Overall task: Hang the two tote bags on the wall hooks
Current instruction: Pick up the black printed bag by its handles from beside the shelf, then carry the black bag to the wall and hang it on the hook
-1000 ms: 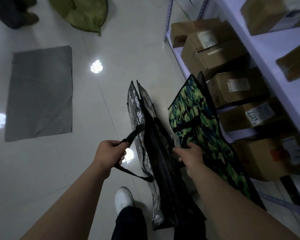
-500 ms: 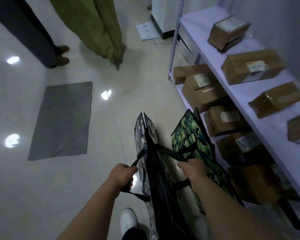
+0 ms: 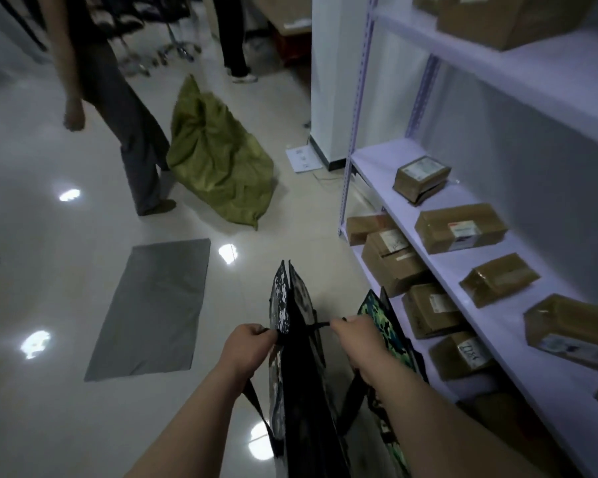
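Note:
A grey camouflage tote bag (image 3: 283, 305) hangs upright between my two hands, low in the middle of the head view. My left hand (image 3: 246, 350) is closed on its black strap. My right hand (image 3: 359, 339) is closed on the other black strap, which stretches taut between the hands. A green camouflage tote bag (image 3: 387, 336) stands just right of it, partly behind my right arm and against the shelf. No wall hooks are in view.
A white shelf unit (image 3: 439, 257) with several cardboard boxes (image 3: 460, 227) runs along the right. A grey mat (image 3: 152, 308) lies on the glossy floor at left. Farther off are an olive green sack (image 3: 214, 157), a person's legs (image 3: 132, 139) and a white pillar (image 3: 332, 74).
The view has tilted up, showing more of the room and upper shelves. Both hands have risen with the straps, now pulled taut, and the grey bag is lifted higher.

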